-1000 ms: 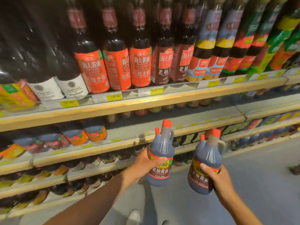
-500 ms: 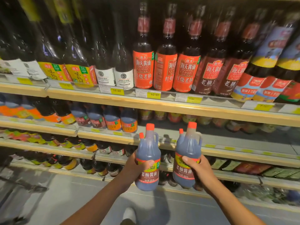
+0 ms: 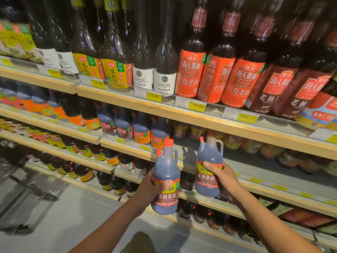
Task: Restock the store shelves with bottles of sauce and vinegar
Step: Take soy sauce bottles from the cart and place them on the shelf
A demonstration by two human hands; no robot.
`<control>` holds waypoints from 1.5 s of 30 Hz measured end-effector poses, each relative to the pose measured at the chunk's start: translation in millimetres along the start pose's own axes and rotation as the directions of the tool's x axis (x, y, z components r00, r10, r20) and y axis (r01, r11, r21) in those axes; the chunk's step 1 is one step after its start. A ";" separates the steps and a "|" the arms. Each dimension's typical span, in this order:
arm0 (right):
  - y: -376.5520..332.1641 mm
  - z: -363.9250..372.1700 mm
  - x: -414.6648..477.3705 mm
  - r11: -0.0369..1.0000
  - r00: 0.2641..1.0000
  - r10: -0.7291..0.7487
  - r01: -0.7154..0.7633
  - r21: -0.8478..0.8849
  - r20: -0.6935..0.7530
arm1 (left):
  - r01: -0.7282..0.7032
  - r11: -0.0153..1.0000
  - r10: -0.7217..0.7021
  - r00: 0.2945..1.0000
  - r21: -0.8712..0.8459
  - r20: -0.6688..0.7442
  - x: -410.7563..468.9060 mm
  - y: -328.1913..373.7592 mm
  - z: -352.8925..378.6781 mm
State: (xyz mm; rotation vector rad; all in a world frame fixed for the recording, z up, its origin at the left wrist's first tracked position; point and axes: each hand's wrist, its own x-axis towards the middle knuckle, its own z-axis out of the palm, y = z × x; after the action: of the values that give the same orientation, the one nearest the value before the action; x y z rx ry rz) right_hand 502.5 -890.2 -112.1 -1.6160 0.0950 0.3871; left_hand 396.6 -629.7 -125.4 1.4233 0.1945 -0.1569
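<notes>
I hold two dark soy sauce jugs with red caps and side handles in front of the store shelves. My left hand [image 3: 152, 187] grips the left jug [image 3: 166, 172] around its label, low and nearer to me. My right hand [image 3: 225, 177] grips the right jug [image 3: 209, 157] around its label; this jug stands higher, its neck level with the second shelf [image 3: 209, 123]. Both jugs are upright. Similar blue-tinted jugs [image 3: 141, 129] stand in a row on that second shelf, just left of and above my hands.
Tall soy sauce bottles with orange labels [image 3: 190, 73] fill the top shelf, with yellow price tags [image 3: 154, 96] on the rail. Lower shelves [image 3: 102, 167] hold smaller bottles. Grey floor [image 3: 63, 216] lies at lower left, and my shoe [image 3: 139, 241] shows below.
The view has swung left along the shelves and closer. Both jugs stay in my hands; the right jug has risen toward the second shelf while the left one sits lower.
</notes>
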 end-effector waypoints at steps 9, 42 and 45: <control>-45.4 -12.4 71.1 0.978 0.990 0.007 -0.036 -0.204 -0.140 | 0.015 1.000 -0.015 1.000 -0.001 -0.004 17.7 -7.9 -16.6; -15.5 -40.4 90.1 0.937 0.995 0.037 -0.065 -0.344 -0.088 | -0.029 0.998 0.030 0.999 0.056 -0.025 41.7 -1.3 -11.7; -15.1 -33.1 91.5 0.946 0.997 0.026 -0.050 -0.319 -0.077 | -0.023 0.998 0.025 0.999 0.065 -0.031 42.1 -1.1 -13.8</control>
State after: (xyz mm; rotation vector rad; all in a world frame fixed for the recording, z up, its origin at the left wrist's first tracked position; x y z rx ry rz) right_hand 599.0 -905.7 -124.4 -1.9533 0.1232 0.3884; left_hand 436.8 -615.9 -138.0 1.4926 0.1995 -0.1218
